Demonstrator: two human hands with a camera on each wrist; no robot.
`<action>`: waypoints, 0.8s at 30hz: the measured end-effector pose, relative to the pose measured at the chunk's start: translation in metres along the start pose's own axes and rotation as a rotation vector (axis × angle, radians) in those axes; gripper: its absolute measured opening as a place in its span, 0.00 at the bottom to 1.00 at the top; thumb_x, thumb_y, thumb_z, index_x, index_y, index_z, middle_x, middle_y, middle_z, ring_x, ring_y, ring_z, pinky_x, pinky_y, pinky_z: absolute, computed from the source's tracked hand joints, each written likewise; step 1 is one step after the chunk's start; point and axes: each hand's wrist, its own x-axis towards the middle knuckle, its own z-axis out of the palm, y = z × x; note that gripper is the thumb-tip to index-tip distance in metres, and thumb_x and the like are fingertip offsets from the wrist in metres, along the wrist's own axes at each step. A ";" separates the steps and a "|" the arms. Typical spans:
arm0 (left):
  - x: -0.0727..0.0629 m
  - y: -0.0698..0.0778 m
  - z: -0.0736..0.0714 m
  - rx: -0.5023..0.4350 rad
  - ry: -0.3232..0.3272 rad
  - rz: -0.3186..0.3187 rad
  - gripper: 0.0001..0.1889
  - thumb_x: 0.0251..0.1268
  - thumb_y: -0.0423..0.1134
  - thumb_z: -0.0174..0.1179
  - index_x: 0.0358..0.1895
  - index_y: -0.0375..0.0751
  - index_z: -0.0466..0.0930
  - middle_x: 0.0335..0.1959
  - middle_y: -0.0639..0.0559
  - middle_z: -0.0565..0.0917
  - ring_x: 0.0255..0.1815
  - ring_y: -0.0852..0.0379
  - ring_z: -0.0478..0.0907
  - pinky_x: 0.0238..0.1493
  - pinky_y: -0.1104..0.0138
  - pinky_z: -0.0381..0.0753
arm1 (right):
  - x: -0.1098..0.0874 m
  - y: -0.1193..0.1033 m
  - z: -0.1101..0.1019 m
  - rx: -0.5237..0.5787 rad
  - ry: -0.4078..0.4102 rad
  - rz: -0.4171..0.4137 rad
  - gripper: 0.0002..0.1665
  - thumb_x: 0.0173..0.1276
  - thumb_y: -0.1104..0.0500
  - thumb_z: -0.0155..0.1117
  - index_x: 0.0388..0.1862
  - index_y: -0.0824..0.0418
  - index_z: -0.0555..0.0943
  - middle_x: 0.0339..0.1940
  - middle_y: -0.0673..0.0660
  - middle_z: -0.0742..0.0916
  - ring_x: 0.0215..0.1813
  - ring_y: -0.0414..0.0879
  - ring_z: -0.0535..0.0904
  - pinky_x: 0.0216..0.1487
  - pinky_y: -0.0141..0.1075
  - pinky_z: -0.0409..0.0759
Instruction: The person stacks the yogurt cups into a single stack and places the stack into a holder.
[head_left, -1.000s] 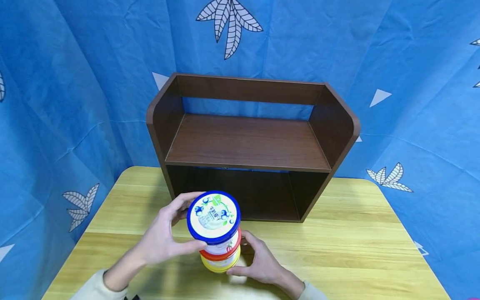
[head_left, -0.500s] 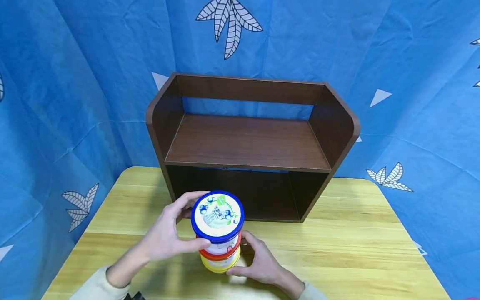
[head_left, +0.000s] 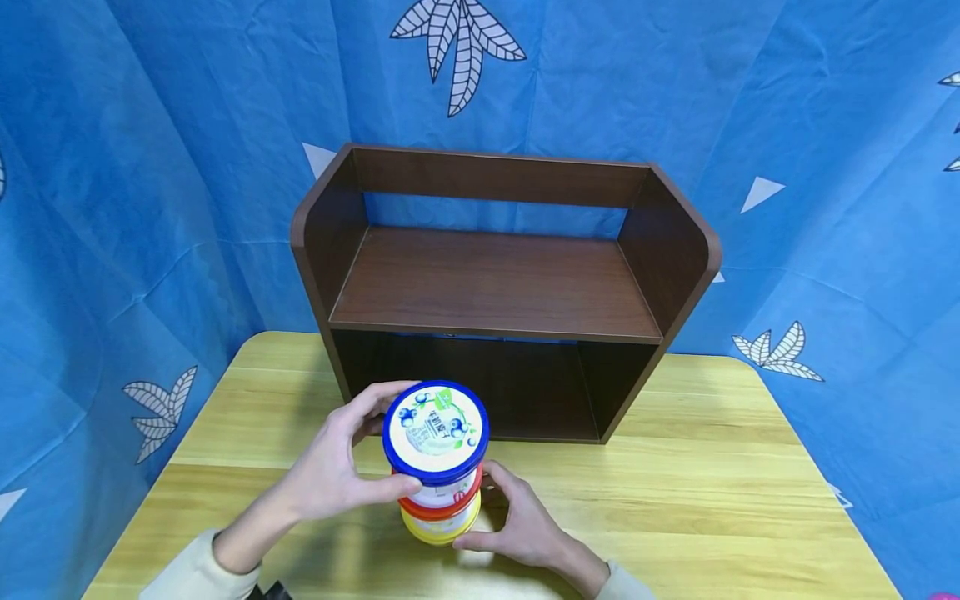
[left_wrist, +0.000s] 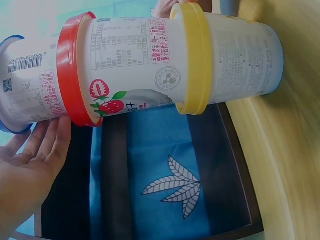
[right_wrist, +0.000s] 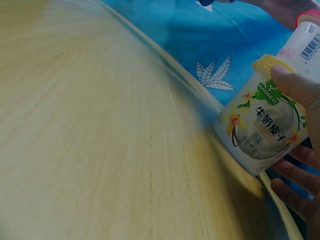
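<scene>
Three white tubs stand stacked on the table. At the top is the blue-lidded tub with blueberries on its lid. Beneath it sits the red-lidded tub, which shows a strawberry print. The yellow-lidded tub forms the bottom of the stack, its base on the wood. My left hand grips the blue-lidded tub from the left, thumb in front and fingers behind. Low on the right, my right hand holds the yellow-lidded tub between thumb and fingers. The head view mostly hides the two lower tubs under the blue lid.
A dark brown two-tier shelf stands behind the stack on the light wooden table. Blue curtain with leaf prints hangs behind and at both sides. A small black object shows at the bottom edge by the left sleeve.
The left hand has shifted the blue-lidded tub slightly right over the stack, then kept almost still. The right hand and the lower tubs have stayed in place.
</scene>
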 end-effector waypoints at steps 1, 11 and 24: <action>0.000 0.000 0.000 0.005 -0.003 0.001 0.45 0.54 0.39 0.80 0.77 0.52 0.67 0.64 0.50 0.82 0.60 0.60 0.80 0.59 0.66 0.88 | 0.000 0.000 0.000 0.001 0.000 -0.003 0.44 0.57 0.53 0.86 0.70 0.45 0.73 0.59 0.48 0.87 0.59 0.38 0.83 0.63 0.36 0.84; -0.014 -0.014 -0.006 -0.004 0.043 0.091 0.49 0.52 0.40 0.81 0.79 0.45 0.65 0.67 0.49 0.81 0.64 0.60 0.80 0.64 0.66 0.84 | 0.001 -0.002 0.001 0.001 -0.002 0.000 0.44 0.57 0.53 0.86 0.70 0.44 0.73 0.60 0.48 0.87 0.60 0.38 0.82 0.64 0.36 0.84; -0.043 -0.043 -0.004 -0.029 0.114 0.109 0.50 0.47 0.28 0.79 0.78 0.38 0.65 0.67 0.53 0.81 0.66 0.62 0.80 0.68 0.72 0.81 | 0.000 -0.002 0.000 0.003 0.006 -0.005 0.45 0.56 0.54 0.86 0.70 0.45 0.73 0.59 0.48 0.87 0.59 0.38 0.83 0.63 0.36 0.85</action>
